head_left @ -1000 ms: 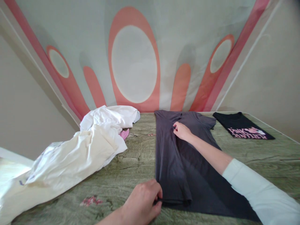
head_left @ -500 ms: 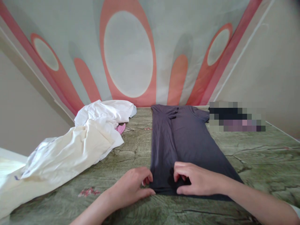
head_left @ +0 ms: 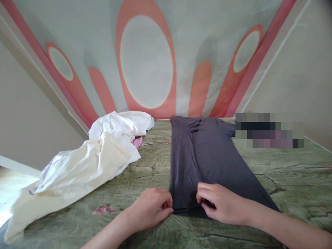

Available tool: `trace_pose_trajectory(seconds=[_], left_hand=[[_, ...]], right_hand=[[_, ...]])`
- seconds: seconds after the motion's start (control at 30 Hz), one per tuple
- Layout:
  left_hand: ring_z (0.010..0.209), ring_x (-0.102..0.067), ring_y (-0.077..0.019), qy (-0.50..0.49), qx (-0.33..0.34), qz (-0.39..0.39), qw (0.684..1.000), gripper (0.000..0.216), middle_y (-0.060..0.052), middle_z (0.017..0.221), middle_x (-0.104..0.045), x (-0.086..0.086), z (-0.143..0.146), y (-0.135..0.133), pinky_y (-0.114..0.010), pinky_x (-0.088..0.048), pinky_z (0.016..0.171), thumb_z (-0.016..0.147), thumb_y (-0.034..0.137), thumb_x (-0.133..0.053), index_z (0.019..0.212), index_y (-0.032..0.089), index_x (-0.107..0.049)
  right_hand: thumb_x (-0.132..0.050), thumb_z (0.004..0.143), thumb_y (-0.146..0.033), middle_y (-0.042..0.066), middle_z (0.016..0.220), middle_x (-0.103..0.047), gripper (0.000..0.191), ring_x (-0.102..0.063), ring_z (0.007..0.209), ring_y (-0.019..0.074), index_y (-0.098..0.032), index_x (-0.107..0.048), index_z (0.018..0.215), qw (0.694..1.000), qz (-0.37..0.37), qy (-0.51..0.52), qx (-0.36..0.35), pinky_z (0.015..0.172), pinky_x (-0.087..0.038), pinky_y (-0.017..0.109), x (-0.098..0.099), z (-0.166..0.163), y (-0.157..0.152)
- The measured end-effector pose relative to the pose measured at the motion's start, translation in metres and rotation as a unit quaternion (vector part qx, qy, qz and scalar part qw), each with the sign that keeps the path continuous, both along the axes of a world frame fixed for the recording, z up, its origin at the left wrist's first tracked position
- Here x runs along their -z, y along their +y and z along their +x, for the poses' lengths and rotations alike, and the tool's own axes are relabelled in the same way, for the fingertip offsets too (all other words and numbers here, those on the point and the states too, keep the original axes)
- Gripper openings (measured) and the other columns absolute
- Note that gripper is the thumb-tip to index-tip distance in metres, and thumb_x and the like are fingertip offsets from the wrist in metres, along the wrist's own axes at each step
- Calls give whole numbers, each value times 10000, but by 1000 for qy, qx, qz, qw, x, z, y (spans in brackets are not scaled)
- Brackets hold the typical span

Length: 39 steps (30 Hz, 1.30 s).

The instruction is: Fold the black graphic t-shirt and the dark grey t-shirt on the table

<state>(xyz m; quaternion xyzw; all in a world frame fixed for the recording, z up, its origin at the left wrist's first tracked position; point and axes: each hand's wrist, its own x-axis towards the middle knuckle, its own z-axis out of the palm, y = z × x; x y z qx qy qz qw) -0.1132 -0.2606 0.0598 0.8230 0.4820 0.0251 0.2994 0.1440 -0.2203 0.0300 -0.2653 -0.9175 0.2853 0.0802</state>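
A dark grey T-shirt (head_left: pixel 215 159) lies flat on a wood-patterned surface, its hem toward me and its left side folded inward over the body. My left hand (head_left: pixel 153 205) is closed at the near left corner of the hem, thumb and fingertips pinching the cloth edge. On the lower part of the shirt, my right hand (head_left: pixel 220 202) has its fingers curled and the thumb drawn up to them, gripping fabric near the hem. The right forearm covers the hem's right portion.
To the left lies a heap of cream cloth (head_left: pixel 85 169) and white cloth (head_left: pixel 127 122), with a bit of pink fabric (head_left: pixel 137 142) poking out. A pixelated dark and purple patch (head_left: pixel 269 131) is at the back right. Behind stands a patterned wall (head_left: pixel 181 52).
The left thumb and fingers have closed together at the shirt's corner. My right thumb has moved up to its curled fingers. The whole view has shifted slightly.
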Motion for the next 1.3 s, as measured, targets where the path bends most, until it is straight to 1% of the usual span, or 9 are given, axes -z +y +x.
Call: trace_pose_trajectory(seconds=[0.1, 0.27, 0.4, 0.57, 0.87, 0.93, 1.07, 1.2, 1.3], left_hand=[[667, -524, -104, 1, 0, 17, 1000, 47, 29, 728, -590, -4, -2, -1, -188, -350, 625, 773, 198, -520, 764, 197, -566], [659, -500, -107, 12, 12, 54, 998, 36, 32, 716, -561, 1, 1, -4, -205, -339, 634, 738, 169, -512, 759, 195, -523], [669, -494, -118, 27, 30, 64, 997, 52, 20, 728, -553, 5, 4, -6, -215, -339, 638, 733, 155, -491, 764, 195, -505], [700, -494, -129, 42, 53, 66, 996, 64, 8, 746, -551, -1, 5, -6, -224, -343, 661, 746, 146, -475, 779, 195, -500], [710, -489, -137, 64, 76, 52, 994, 106, 18, 753, -543, -1, 3, -9, -242, -353, 681, 700, 129, -514, 769, 203, -483], [755, -496, -147, 51, 61, 48, 996, 124, 12, 803, -545, -1, 4, -10, -246, -362, 701, 714, 198, -564, 810, 207, -486], [898, -488, -184, 24, 15, 51, 998, 323, -22, 975, -526, 0, 7, -10, -266, -377, 774, 689, 311, -648, 947, 213, -480], [863, -500, -160, 16, 17, 41, 999, 142, -22, 946, -531, 2, 9, -9, -241, -387, 747, 784, 213, -523, 923, 213, -496], [805, -506, -140, 16, 25, 33, 999, 109, -10, 896, -543, 1, 10, -8, -219, -384, 708, 785, 152, -472, 874, 210, -499]], right_hand=[[-456, 724, -98, 1, 803, -524, 182, -490, 698, 117, -200, -518, 862, 998, 52, 27, 1, 632, -331, 238, -2, 1, -3], [-465, 687, -115, -2, 764, -520, 173, -450, 660, 126, -202, -501, 832, 990, 120, 2, -67, 602, -290, 263, -2, 4, -5], [-462, 694, -136, -4, 737, -525, 139, -442, 626, 125, -201, -500, 811, 986, 135, -44, -92, 575, -265, 273, 2, 3, -5], [-456, 695, -147, -2, 725, -533, 128, -446, 614, 127, -200, -506, 800, 981, 140, -67, -114, 550, -245, 278, 5, 1, -5], [-481, 675, -169, -12, 753, -553, 159, -477, 643, 121, -213, -519, 823, 989, 89, -59, -100, 562, -268, 258, 3, -1, -4], [-491, 677, -183, -15, 761, -556, 147, -485, 656, 119, -214, -519, 818, 991, 72, -53, -96, 565, -274, 251, 2, -2, -5], [-509, 678, -193, -28, 750, -553, 124, -484, 655, 109, -220, -521, 798, 994, 53, -40, -88, 566, -277, 239, 1, -1, -6], [-527, 713, -214, -30, 732, -543, 85, -471, 627, 92, -209, -536, 798, 996, 18, -14, -82, 565, -293, 220, 1, -1, -4], [-492, 796, -264, -19, 735, -535, 92, -473, 628, 85, -195, -548, 819, 998, -23, 12, -62, 574, -319, 197, 0, -3, 1]])
